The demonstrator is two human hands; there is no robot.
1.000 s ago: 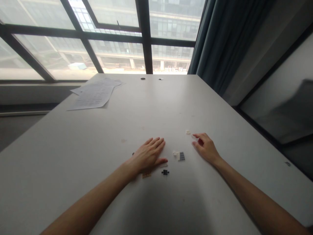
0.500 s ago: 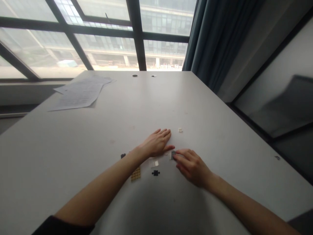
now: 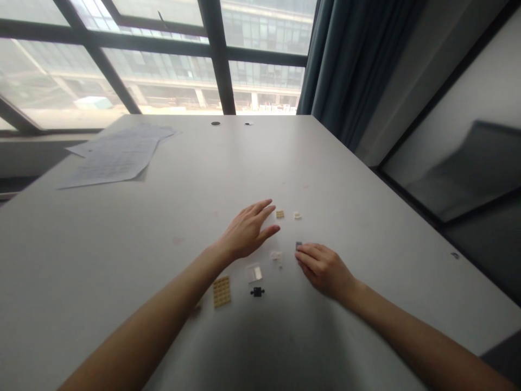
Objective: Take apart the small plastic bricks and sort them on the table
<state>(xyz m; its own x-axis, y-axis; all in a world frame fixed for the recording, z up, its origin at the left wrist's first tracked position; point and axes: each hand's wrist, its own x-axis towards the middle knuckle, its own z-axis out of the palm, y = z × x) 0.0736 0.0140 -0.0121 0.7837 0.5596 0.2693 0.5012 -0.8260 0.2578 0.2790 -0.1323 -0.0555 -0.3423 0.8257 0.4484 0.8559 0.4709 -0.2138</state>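
Note:
My left hand [image 3: 249, 229] is over the middle of the table, palm down, fingers stretched and thumb apart, holding nothing. Just beyond its fingertips lies a small tan studded brick plate [image 3: 280, 214]. My right hand [image 3: 325, 270] has its fingertips closed on a small grey brick piece [image 3: 298, 245], mostly covered by the fingers. Small white pieces [image 3: 276, 256] lie between the hands, and another white piece [image 3: 297, 215] sits farther off. Nearer to me are a clear, shiny piece [image 3: 255, 273], a black piece with knobbed ends [image 3: 257, 292] and a larger tan studded plate [image 3: 222, 292].
Printed papers [image 3: 118, 155] lie at the far left of the white table [image 3: 391, 228]. A small dark item [image 3: 455, 255] is near the right edge. Part of a brownish object [image 3: 196, 309] shows beside my left forearm. Windows and a blue curtain [image 3: 345, 70] stand beyond.
My left hand has shifted left and its thumb has spread, uncovering the small tan plate and white pieces. My right hand has moved slightly right and away from me with the grey piece.

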